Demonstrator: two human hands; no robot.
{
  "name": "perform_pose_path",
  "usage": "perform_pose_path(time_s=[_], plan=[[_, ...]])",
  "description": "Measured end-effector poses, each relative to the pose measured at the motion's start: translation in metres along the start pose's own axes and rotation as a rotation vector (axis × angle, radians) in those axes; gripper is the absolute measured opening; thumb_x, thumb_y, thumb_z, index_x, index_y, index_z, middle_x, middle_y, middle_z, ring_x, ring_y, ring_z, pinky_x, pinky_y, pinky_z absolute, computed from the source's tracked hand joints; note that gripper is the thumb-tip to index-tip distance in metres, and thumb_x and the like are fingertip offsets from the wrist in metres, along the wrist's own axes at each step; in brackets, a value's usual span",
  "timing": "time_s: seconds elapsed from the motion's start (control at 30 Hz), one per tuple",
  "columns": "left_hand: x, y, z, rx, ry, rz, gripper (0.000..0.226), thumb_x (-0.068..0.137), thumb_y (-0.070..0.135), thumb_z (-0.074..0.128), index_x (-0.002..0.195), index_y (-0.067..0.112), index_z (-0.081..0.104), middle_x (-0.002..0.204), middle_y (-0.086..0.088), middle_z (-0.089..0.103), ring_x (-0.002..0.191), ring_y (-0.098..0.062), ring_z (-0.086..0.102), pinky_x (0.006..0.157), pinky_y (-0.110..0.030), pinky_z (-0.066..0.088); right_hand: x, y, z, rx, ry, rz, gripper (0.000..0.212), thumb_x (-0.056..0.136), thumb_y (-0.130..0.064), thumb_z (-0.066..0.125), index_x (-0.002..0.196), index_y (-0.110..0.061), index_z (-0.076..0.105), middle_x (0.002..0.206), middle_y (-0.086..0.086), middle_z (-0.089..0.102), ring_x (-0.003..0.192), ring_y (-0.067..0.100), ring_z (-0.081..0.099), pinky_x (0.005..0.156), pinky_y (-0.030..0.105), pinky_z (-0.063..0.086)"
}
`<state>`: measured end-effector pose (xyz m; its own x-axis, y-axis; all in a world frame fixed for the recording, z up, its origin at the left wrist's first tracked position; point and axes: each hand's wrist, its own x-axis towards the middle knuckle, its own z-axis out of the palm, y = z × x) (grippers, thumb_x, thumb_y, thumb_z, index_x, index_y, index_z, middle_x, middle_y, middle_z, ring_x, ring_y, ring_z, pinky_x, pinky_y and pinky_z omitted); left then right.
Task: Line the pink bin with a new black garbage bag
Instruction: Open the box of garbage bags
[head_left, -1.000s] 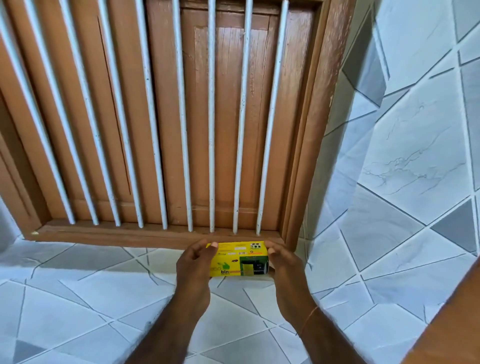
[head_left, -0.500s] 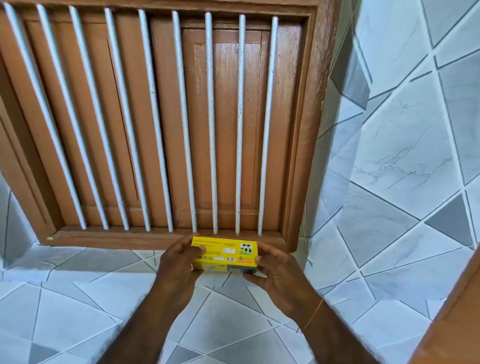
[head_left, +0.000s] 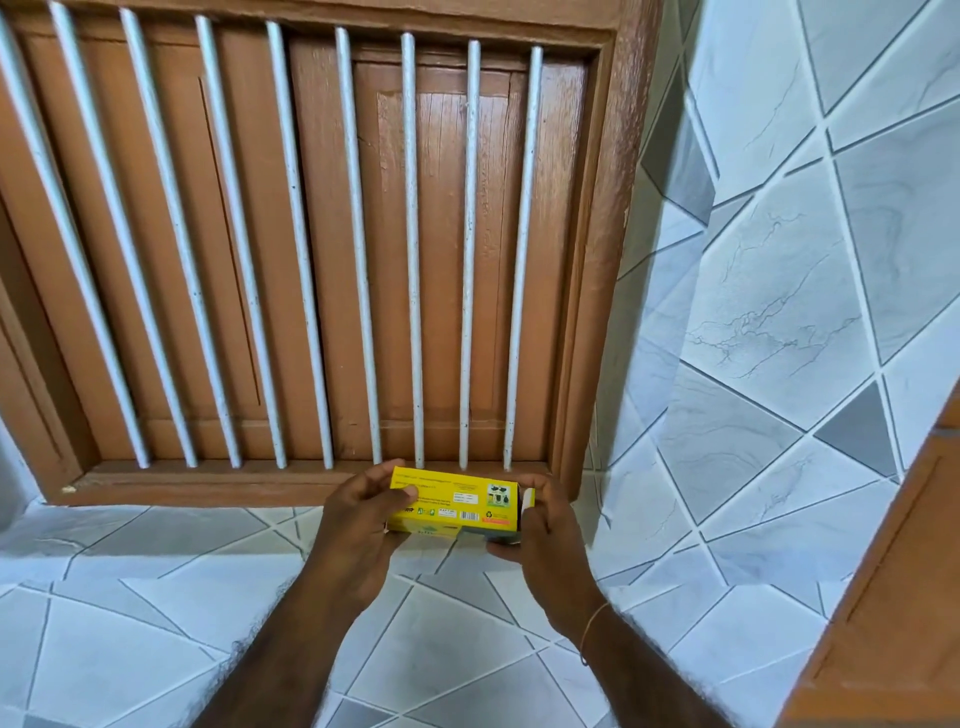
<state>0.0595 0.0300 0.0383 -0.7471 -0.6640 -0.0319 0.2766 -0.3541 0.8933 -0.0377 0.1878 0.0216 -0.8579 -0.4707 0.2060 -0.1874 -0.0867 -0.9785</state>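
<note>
A small yellow box of bin bags (head_left: 457, 501) is held level between both hands, just in front of the window sill. My left hand (head_left: 358, 525) grips its left end with the thumb on top. My right hand (head_left: 545, 525) cups the right end, where a pale end flap shows by the thumb. The box's back face with small print and a barcode points up at me. Neither the pink bin nor any black bag is in view.
A brown wooden window (head_left: 322, 249) with white vertical bars fills the wall ahead, its sill (head_left: 208, 483) just beyond the box. Grey and white tiled walls (head_left: 779, 312) surround it. A brown wooden edge (head_left: 893, 597) stands at the lower right.
The box has been turned so its printed back faces up, and it has come a little toward me. The view has tipped slightly upward along the window.
</note>
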Motion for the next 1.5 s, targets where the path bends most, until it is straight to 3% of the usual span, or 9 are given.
perform_pose_path(time_s=[0.3,0.43,0.57,0.73,0.9,1.1,1.23,1.4,1.5], plan=[[0.002,0.002,-0.012,-0.137,-0.02,-0.032,0.026,0.088,-0.003,0.054,0.111,0.01,0.059,0.092,-0.011,0.067,0.082,-0.026,0.062,0.065,-0.035,0.051,0.02,0.008,-0.012,0.243,0.014,0.208,0.019,0.095,-0.015,0.055,0.106,0.0,0.057,0.114,0.017,0.06,0.106,0.036,0.063,0.071,0.047,0.061],[0.002,0.006,-0.013,-0.162,-0.007,-0.027,0.026,0.089,-0.002,0.054,0.111,0.01,0.061,0.099,-0.013,0.065,0.086,-0.026,0.061,0.07,-0.039,0.052,0.023,0.023,-0.02,-0.307,0.084,-0.108,0.006,0.084,-0.022,0.07,0.085,-0.019,0.065,0.099,0.001,0.067,0.096,0.02,0.063,0.082,0.032,0.057],[0.001,0.011,-0.014,-0.178,0.02,-0.025,0.025,0.09,-0.002,0.053,0.112,0.007,0.06,0.102,-0.014,0.064,0.088,-0.027,0.06,0.072,-0.041,0.051,0.011,0.02,-0.022,-0.708,0.102,-0.499,0.016,0.082,-0.024,0.073,0.093,-0.026,0.062,0.098,-0.013,0.058,0.094,0.006,0.054,0.085,0.014,0.041],[0.0,0.01,-0.015,-0.213,0.005,-0.033,0.019,0.089,-0.002,0.053,0.1,0.009,0.063,0.094,-0.013,0.069,0.085,-0.028,0.064,0.071,-0.04,0.056,0.006,0.001,-0.021,-0.476,0.004,-0.43,0.005,0.084,-0.021,0.07,0.084,-0.024,0.066,0.083,-0.007,0.066,0.08,0.008,0.061,0.068,0.014,0.048],[-0.001,0.008,-0.013,-0.213,-0.013,-0.036,0.019,0.089,-0.001,0.053,0.104,0.007,0.062,0.095,-0.014,0.069,0.086,-0.03,0.064,0.074,-0.043,0.057,0.007,-0.009,-0.023,-0.383,-0.038,-0.356,0.019,0.084,-0.014,0.068,0.076,-0.031,0.065,0.082,-0.001,0.068,0.079,0.009,0.062,0.07,0.016,0.051],[-0.004,0.006,-0.012,-0.205,-0.034,-0.049,0.025,0.088,-0.001,0.053,0.112,0.005,0.059,0.101,-0.017,0.067,0.09,-0.032,0.063,0.086,-0.048,0.05,0.007,-0.012,-0.023,-0.272,-0.038,-0.303,0.016,0.078,-0.028,0.068,0.093,-0.022,0.07,0.087,-0.004,0.071,0.082,0.015,0.066,0.073,0.031,0.058],[-0.004,0.005,-0.01,-0.191,-0.012,-0.055,0.026,0.089,-0.002,0.053,0.113,0.004,0.06,0.103,-0.018,0.066,0.092,-0.033,0.062,0.086,-0.048,0.05,0.004,-0.014,-0.026,-0.259,-0.043,-0.282,0.004,0.084,-0.023,0.067,0.082,-0.02,0.068,0.077,-0.01,0.068,0.077,0.009,0.064,0.071,0.027,0.055],[-0.005,0.006,-0.007,-0.195,0.016,-0.066,0.02,0.09,-0.002,0.052,0.106,0.005,0.061,0.1,-0.018,0.067,0.091,-0.034,0.062,0.087,-0.048,0.048,-0.002,-0.022,-0.029,-0.167,-0.056,-0.192,0.037,0.09,-0.032,0.049,0.058,-0.015,0.053,0.058,0.0,0.049,0.059,0.007,0.048,0.062,0.026,0.041],[-0.005,0.007,-0.004,-0.205,0.025,-0.079,0.021,0.091,-0.001,0.052,0.109,0.004,0.061,0.101,-0.019,0.067,0.091,-0.035,0.062,0.087,-0.047,0.049,-0.002,-0.025,-0.03,-0.222,-0.1,-0.178,0.035,0.089,-0.023,0.055,0.054,-0.017,0.059,0.058,0.004,0.054,0.058,0.004,0.049,0.061,0.025,0.041]])
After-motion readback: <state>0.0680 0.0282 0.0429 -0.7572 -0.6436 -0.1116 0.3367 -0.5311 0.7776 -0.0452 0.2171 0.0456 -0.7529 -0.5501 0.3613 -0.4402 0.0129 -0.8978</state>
